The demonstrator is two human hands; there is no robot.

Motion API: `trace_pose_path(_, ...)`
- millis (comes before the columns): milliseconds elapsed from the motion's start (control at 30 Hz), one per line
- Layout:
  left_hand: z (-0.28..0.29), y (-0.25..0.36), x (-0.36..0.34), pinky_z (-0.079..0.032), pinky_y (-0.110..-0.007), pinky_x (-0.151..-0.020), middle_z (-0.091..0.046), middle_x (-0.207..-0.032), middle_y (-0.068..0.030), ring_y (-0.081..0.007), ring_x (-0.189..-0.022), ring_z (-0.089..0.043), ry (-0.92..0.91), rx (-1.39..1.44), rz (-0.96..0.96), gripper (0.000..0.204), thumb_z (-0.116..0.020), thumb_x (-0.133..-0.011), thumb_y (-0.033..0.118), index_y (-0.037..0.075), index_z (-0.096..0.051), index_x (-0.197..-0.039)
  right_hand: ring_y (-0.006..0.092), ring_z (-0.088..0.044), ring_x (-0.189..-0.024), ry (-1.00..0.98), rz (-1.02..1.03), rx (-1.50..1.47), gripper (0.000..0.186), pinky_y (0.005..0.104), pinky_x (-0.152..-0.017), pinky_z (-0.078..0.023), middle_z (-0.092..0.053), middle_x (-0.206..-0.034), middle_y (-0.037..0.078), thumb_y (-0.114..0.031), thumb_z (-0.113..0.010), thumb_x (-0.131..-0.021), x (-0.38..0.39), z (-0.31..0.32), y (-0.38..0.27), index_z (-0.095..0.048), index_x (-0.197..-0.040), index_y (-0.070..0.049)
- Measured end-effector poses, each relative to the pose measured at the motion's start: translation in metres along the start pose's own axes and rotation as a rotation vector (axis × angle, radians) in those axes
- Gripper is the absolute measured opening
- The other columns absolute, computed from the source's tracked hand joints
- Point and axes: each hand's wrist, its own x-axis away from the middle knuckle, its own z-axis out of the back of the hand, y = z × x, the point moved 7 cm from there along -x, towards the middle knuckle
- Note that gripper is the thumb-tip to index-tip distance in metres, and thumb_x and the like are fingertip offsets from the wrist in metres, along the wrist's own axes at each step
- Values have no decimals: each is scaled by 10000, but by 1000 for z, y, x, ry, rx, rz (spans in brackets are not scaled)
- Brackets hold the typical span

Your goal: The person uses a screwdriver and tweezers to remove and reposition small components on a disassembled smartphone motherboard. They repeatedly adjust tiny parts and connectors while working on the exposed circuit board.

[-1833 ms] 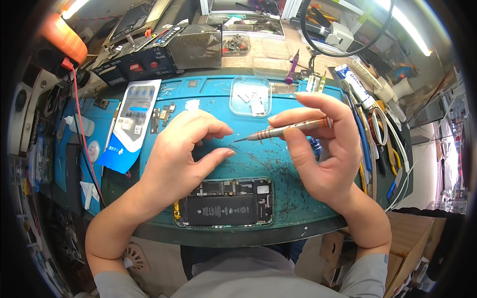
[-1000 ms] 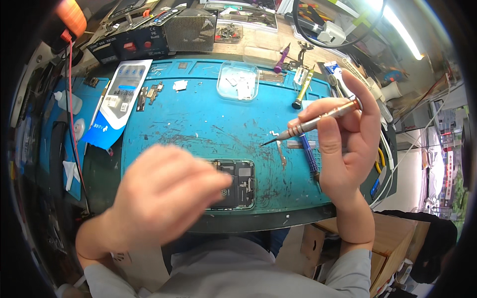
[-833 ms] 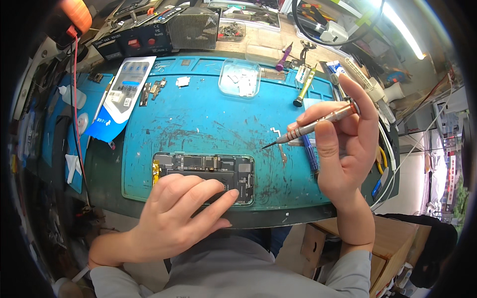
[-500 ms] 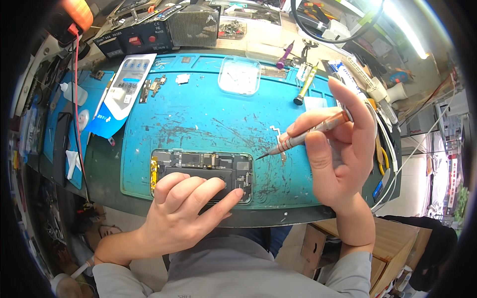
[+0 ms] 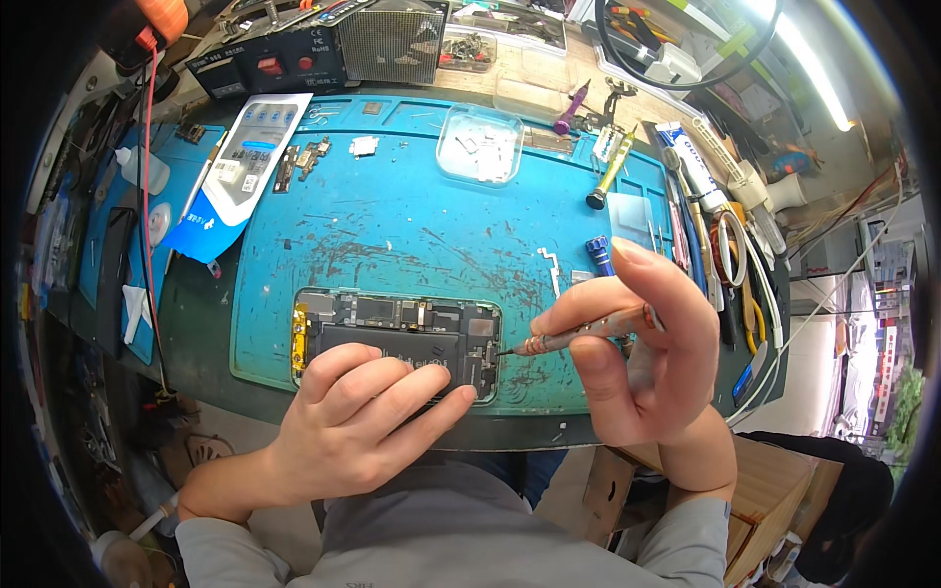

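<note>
Two hands work over the opened phone [image 5: 397,338] lying on the blue mat [image 5: 412,225] at the tabletop's near edge: the left hand [image 5: 358,416] lies with fingers spread across it, and should press firmly; the right hand [image 5: 637,358] pinches a screwdriver [image 5: 578,335], whose tip at the phone's right end should stay square and gentle.

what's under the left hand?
The left hand lies on the opened phone, covering its near edge. The far half shows boards and battery. The covered part cannot be seen. The phone sits on the blue mat.
</note>
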Motion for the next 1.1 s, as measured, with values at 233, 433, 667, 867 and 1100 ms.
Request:
trace_pose_path(233, 1, 2, 0, -469, -389, -988, -687, -1248, 40, -176, -1078, -543, -10, -13, -11, 388, -776, -794, 160, 209, -835, -1175, 269, -757, -721, 74, 6, 43, 435, 349, -616, -608, -738, -1221, 298, 110, -686, -891, 6, -6, 0, -616, -1315, 178)
trace_pose_path(433, 1, 2, 0, -468, -363, -1008, -692, -1240, 42, -157, -1098, -559, 9, -27, -24, 371, -736, -801, 182, 192, -832, -1159, 266, -755, -718, 86, 65, 80, 419, 344, -598, -602, -742, -1214, 293, 105, -697, -887, 6, -5, -1, -626, -1293, 181)
trace_pose_path(667, 3, 0, 0, -474, -363, -1012, -696, -1227, 36, -157, -1103, -571, -13, 11, -27, 347, -713, -804, 184, 185, -828, -1131, 276, -757, -721, -76, 71, 73, 569, 363, -607, -613, -747, -988, 247, 71, -661, -920, 3, -9, -8, -445, -1446, 84)
trace_pose_path(867, 3, -1, -1, -498, -428, -947, -678, -1193, -14, -222, -1074, -560, 42, 110, -17, 345, -774, -734, 160, 162, -840, -1073, 233, -770, -705, 66, 146, -48, 438, 309, -591, -609, -802, -944, 166, 27, -736, -755, 2, -16, -13, -740, -1183, 120)
trace_pose_path(1100, 2, -2, 0, -478, -377, -1017, -682, -1213, 37, -163, -1100, -567, 35, 85, 2, 348, -741, -780, 196, 192, -833, -1116, 225, -765, -686, 57, 194, -17, 428, 297, -577, -599, -788, -884, 147, -18, -741, -781, -1, -19, -15, -740, -1187, 116)
